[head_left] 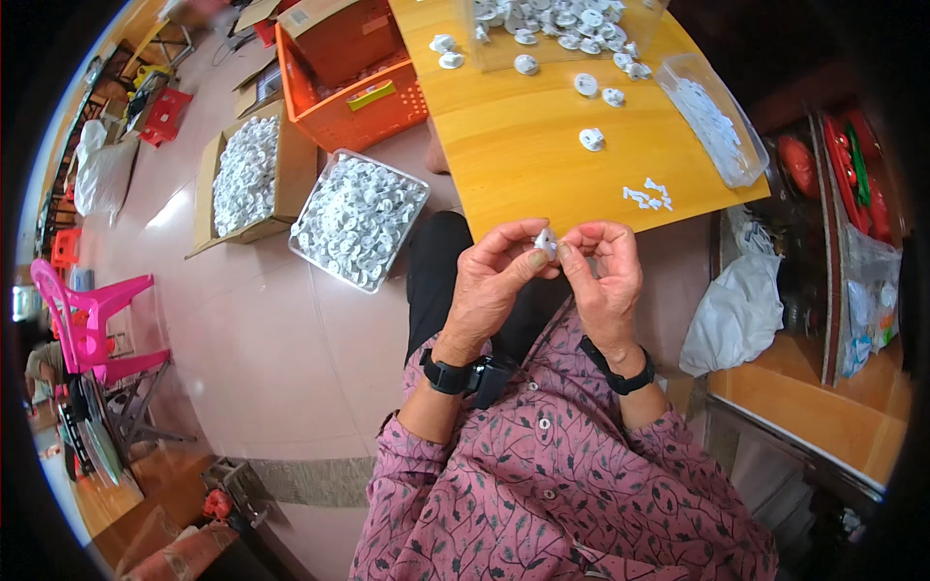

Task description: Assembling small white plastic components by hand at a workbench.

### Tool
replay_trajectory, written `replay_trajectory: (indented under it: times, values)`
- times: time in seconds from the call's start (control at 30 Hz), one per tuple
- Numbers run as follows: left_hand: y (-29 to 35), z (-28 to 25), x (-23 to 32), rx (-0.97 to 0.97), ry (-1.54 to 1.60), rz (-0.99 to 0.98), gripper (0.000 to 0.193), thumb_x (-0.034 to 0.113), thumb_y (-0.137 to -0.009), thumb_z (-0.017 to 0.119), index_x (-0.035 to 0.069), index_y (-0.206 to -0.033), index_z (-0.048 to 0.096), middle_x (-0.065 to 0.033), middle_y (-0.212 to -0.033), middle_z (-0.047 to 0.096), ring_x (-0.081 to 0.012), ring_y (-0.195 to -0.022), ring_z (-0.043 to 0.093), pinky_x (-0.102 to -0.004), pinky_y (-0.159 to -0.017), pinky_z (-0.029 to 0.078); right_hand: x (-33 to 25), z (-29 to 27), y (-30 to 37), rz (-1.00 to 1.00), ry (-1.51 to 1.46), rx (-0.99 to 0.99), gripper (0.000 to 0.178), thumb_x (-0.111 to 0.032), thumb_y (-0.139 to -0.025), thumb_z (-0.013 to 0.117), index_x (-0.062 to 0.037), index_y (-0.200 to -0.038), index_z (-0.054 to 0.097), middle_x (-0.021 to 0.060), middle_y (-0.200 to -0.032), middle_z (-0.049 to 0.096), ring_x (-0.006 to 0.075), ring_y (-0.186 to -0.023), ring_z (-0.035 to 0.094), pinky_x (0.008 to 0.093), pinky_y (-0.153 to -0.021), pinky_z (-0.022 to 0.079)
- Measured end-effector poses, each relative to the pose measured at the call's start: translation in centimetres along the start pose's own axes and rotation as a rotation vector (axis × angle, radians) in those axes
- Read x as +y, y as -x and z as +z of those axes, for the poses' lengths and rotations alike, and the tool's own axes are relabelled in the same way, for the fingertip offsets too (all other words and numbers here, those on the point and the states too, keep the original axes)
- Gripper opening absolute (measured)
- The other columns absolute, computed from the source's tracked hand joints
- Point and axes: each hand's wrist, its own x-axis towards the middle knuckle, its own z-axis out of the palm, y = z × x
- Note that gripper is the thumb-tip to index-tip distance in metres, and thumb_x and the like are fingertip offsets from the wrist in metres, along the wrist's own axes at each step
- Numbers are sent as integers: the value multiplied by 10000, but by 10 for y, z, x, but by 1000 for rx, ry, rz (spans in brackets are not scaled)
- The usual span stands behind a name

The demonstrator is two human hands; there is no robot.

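Just off the near edge of the yellow table [523,126], a small white plastic part [546,242] is pinched between the thumb and fingers of my left hand [492,276]. My right hand [605,281] closes thumb against finger at the same part's right side; whether it also grips a tiny piece there is hidden. Beyond my hands lie a little heap of small white plastic pieces [649,196] and a few loose round white parts, one of them a knobbed disc [592,139]. More such parts fill a clear bin [492,60] at the far end.
A clear tray [754,174] of small white pieces stands at the table's right edge. On the floor to the left are a full clear tub [421,194], a cardboard box [205,179] of white parts and an orange crate [334,121]. A pink chair [92,315] stands farther left.
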Motion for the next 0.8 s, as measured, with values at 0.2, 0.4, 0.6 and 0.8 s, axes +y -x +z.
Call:
replay_trajectory:
  times: [0.2, 0.4, 0.6, 0.8]
  values:
    - [1, -2, 6, -8, -77, -21, 304, 21, -920, 639, -27, -1216, 591, -103, -1070, 664, -164, -948, 647, -311, -815, 572, -4, -1, -1, 41, 60, -5, 244, 15, -882, 660, 3, -1072, 507, 64, -902, 629, 105, -812, 596, 249, -750, 502]
    - [7, -26, 18, 159, -34, 31, 294, 43, -928, 634, -15, -1213, 596, -110, -1056, 668, -184, -903, 668, -296, -782, 575, 0, 0, -1, 58, 100, -12, 240, 2, -869, 681, 2, -1051, 524, 62, -894, 640, 100, -810, 596, 246, -761, 498]
    - [9, -117, 16, 478, 271, 111, 290, 67, -939, 626, -18, -1211, 576, -116, -1006, 665, -188, -820, 669, -298, -736, 577, 17, -26, 9, 113, 195, -58, 216, 1, -859, 689, -4, -1017, 540, 53, -851, 642, 105, -772, 599, 250, -730, 504]
    - [19, -267, -24, 857, 361, 71, 202, 45, -902, 661, -20, -1075, 580, -97, -1031, 598, -213, -898, 617, -295, -786, 584, 28, -39, 23, 186, 259, -89, 215, 1, -854, 687, -5, -1013, 543, 59, -842, 641, 111, -758, 600, 257, -711, 506]
